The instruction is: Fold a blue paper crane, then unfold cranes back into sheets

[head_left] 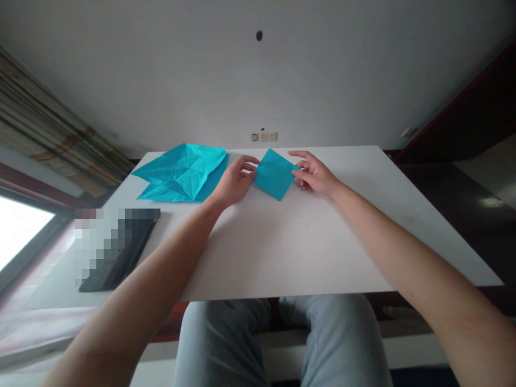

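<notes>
A small blue folded paper square is held just over the white table, turned so that one corner points toward me. My left hand pinches its left corner between thumb and fingers. At the opposite corner, the thumb and a finger of my right hand grip the paper, while the index finger stretches out free. Left of my left hand lies a larger creased blue paper with pointed ends, on top of what looks like more flat blue paper.
The white table reaches to the wall, where several sockets sit behind its far edge. A dark flat object, partly pixelated, lies at the table's left. A curtain hangs at the left, and my knees are under the near edge.
</notes>
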A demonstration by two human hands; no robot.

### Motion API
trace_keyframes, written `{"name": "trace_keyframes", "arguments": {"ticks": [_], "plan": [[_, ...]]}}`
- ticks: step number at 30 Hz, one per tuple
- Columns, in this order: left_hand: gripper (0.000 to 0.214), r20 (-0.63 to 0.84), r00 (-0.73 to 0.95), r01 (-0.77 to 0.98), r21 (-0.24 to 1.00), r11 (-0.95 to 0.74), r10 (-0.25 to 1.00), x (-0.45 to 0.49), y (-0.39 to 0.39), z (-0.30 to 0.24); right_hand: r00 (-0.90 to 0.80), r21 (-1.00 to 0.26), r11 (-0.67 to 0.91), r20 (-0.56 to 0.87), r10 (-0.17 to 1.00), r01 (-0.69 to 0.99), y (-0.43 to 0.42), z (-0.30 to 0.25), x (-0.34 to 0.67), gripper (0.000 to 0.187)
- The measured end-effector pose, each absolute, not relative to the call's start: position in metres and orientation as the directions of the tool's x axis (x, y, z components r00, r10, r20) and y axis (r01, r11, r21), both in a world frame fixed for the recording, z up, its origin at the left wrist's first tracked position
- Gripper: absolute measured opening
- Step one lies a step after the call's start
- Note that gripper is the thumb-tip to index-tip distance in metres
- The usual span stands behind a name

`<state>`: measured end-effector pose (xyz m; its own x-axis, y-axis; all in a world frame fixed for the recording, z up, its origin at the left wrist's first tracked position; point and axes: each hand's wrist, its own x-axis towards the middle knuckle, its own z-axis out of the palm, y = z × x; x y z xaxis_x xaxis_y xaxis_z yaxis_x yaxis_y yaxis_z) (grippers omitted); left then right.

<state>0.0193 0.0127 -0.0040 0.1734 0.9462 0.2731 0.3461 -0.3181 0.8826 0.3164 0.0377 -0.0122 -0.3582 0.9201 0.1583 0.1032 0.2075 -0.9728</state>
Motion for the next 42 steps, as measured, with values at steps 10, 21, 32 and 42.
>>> {"name": "trace_keyframes", "arguments": {"ticks": [10,21,32,42], "plan": [[0.088,0.166,0.338,0.401,0.865,-0.302,0.926,0.016,0.001,0.0,-0.379,-0.984,0.111,0.05,0.924,0.142,0.038,-0.008,0.317,0.028],[0.094,0.123,0.305,0.408,0.879,-0.246,0.944,0.021,-0.002,0.004,-0.389,-0.989,0.086,0.033,0.92,0.118,0.036,-0.006,0.318,0.038],[0.078,0.142,0.28,0.454,0.852,-0.262,0.949,0.022,-0.003,0.004,-0.403,-0.987,0.13,0.081,0.912,0.094,0.037,-0.009,0.316,0.055],[0.026,0.164,0.152,0.459,0.862,-0.216,0.975,0.022,0.003,0.003,-0.383,-0.975,0.172,0.108,0.918,0.139,0.04,-0.013,0.317,0.051]]}}
